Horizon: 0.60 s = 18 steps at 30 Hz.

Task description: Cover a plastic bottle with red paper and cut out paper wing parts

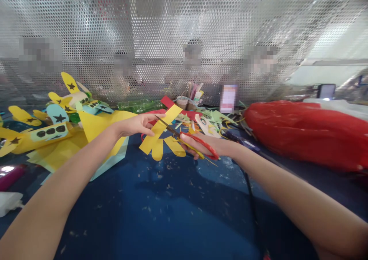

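My left hand (137, 125) pinches a yellow paper cut-out (161, 135) with rounded tabs, holding it up above the blue table (161, 206). My right hand (207, 145) grips red-handled scissors (189, 137). Their blades point up and left and lie across the yellow paper. Both forearms reach in from the bottom corners.
Yellow paper planes with black stars (43, 125) and yellow sheets (97, 129) lie at the left. A red plastic bag (304, 131) fills the right. Paper scraps (212, 120), a green bottle (138, 106) and a cup of sticks (189, 97) sit before a perforated metal screen (184, 33). People sit behind it.
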### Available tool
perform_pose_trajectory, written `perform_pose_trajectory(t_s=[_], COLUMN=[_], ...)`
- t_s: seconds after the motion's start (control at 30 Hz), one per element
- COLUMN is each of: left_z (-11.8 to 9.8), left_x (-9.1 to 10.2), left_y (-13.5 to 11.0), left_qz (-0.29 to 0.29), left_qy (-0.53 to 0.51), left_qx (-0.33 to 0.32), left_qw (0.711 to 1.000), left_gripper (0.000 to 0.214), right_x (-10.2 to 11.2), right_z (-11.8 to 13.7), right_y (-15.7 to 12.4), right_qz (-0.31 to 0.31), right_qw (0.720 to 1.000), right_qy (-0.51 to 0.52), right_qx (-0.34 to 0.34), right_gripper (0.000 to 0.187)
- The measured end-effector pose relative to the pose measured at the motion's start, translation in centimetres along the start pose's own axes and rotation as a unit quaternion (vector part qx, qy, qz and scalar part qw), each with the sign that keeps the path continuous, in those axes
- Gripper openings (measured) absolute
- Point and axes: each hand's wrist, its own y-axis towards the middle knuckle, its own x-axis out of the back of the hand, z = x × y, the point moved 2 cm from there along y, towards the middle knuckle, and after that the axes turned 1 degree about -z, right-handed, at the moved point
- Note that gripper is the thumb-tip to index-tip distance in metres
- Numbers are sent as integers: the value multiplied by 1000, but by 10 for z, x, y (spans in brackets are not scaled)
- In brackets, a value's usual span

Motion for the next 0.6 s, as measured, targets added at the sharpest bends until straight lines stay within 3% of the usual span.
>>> perform_pose_trajectory(t_s=[0.6], left_z=[0], left_x=[2], left_y=[-1], left_qz=[-6], left_qy=[-25], left_qx=[15], left_qw=[1000], left_gripper=[75], right_x=[-2], right_z=[3], right_y=[-4], right_qz=[4], right_qw=[1000], right_qy=[-17], right_qx=[-12], right_gripper=[58])
